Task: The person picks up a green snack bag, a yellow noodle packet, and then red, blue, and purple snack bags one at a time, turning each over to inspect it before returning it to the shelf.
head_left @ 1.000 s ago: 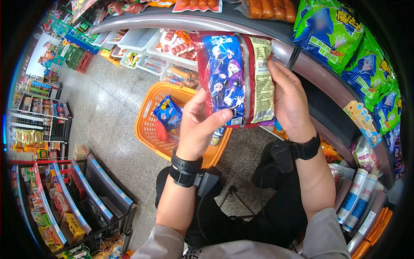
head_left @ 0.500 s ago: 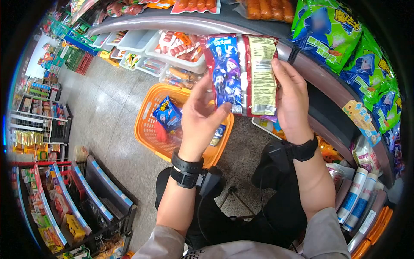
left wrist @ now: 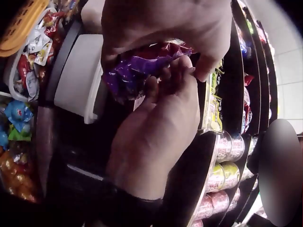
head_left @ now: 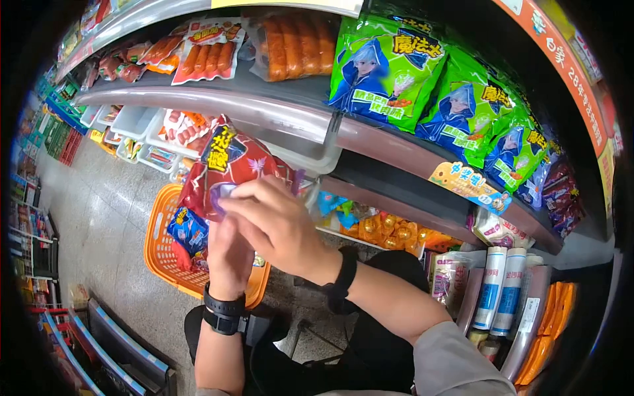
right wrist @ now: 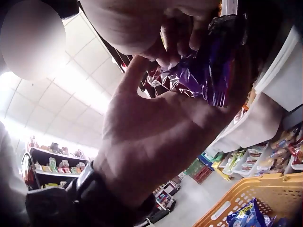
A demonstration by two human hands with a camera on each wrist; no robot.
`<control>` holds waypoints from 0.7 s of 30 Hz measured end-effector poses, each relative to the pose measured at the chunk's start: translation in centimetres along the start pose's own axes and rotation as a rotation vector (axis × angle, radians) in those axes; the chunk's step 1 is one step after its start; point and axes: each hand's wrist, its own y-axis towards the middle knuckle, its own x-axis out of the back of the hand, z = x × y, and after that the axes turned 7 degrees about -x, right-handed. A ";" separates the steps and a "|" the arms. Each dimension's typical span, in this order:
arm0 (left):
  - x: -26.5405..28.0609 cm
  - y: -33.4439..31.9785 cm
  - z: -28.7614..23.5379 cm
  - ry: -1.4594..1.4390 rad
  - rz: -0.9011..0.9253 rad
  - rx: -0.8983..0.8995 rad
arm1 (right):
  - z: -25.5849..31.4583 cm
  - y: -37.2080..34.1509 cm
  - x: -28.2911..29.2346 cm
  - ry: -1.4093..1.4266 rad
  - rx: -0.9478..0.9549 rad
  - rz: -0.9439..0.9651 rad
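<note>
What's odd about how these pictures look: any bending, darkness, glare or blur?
Head view: the shelf edge bows and the corners go black, perhaps from a very wide lens, and the right hand looks slightly soft; left wrist view: the snack bag is dimly lit; right wrist view: glare washes out part of the ceiling, while the foreground is dark.

The left grip [left wrist: 168,21] spans the top, the right grip [left wrist: 158,120] lies below, and its fingers curl against a shiny purple-and-red packet [left wrist: 130,73] between them. Left stands a white bin [left wrist: 75,78], then wrapped snacks [left wrist: 40,47] near an orange basket [left wrist: 22,26]; lower right, labelled tubs [left wrist: 218,176].
</note>
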 end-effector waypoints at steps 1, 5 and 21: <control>-0.2 0.1 -0.1 -0.002 -0.008 -0.027 | 0.1 -0.1 -0.3 0.012 -0.005 -0.013; -1.0 1.0 -0.9 0.100 -0.226 -0.079 | -0.3 0.4 0.4 -0.019 -0.013 -0.083; 2.0 0.5 -1.8 -0.001 -0.294 -0.074 | -1.5 0.5 1.6 0.159 -0.304 0.026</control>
